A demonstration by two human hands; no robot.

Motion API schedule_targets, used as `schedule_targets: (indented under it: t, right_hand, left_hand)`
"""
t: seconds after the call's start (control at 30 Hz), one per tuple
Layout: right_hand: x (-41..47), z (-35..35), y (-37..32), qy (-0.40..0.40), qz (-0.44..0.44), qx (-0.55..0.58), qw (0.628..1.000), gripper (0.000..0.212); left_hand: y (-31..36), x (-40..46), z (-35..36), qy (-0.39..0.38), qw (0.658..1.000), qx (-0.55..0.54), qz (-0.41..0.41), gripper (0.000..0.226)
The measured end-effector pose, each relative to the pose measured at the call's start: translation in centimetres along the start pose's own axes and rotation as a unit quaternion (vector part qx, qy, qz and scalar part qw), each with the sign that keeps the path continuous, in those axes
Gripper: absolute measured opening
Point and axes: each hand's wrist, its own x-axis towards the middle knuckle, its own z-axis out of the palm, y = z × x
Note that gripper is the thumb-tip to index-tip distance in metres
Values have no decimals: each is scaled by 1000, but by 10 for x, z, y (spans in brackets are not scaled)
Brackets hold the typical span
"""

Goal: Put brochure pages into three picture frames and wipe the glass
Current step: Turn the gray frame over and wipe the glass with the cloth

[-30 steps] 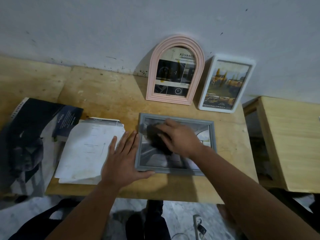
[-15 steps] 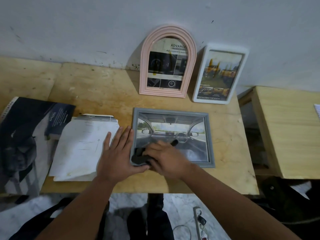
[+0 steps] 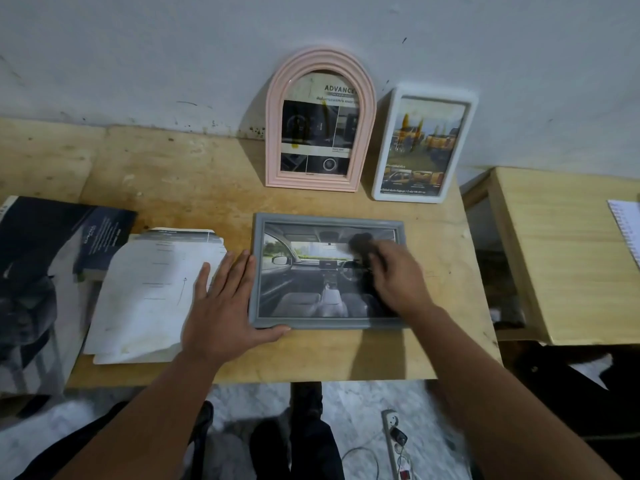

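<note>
You are looking at a dim, flat-lit scene with a cool cast on the grey plastered wall [image 3: 138, 46] and a warmer tone on the pale wooden tabletop [image 3: 173, 174]. Soft shadows fall to the left of the pink arched picture frame [image 3: 320, 181] and the white rectangular picture frame [image 3: 382, 143], so the light reaches them from your right. Your right hand [image 3: 398, 278] and the dark wiping cloth [image 3: 360, 244] it holds are smeared by motion blur; your left hand [image 3: 221, 306] is sharp. Faint glare clouds the pink frame's glass. Straight table edges bow near the borders, and the floor below is soft and streaked.
</note>
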Motion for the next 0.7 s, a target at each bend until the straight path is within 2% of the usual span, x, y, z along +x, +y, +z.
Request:
schedule_targets:
  t: [0.1, 0.17, 0.27, 0.37, 0.43, 0.53, 0.6, 0.7]
  right_hand:
    - [-23, 34, -28, -23, -65, -32, 997, 29]
    - [-43, 50, -52, -34, -108, -7, 994, 28]
    - [-61, 62, -78, -101, -175, 54, 978, 28]
    - [-38, 40, -76, -142, -91, 197, 966, 27]
    - [-8, 13, -56, -87, -35, 209, 973, 26]
    - [28, -28, -16, -18, -17, 119, 993, 23]
    - [31, -38, 8, -36, -42, 14, 998, 23]
    - [5, -21, 29, -79, -113, -108, 985, 24]
  left_hand:
    - [1, 0, 0, 1, 1000, 0, 0, 137]
    - [1, 0, 0, 0, 1000, 1, 1, 136]
    - [1, -1, 0, 5, 1000, -4, 1, 135]
    - [1, 0, 0, 7, 1000, 0, 1, 135]
    - [1, -1, 0, 6, 1000, 1, -2, 136]
    - [0, -1, 1, 8, 1000, 0, -1, 136]
    - [-1, -1, 2, 10, 1000, -1, -2, 137]
    - [-1, -1, 1, 9, 1000, -5, -3, 137]
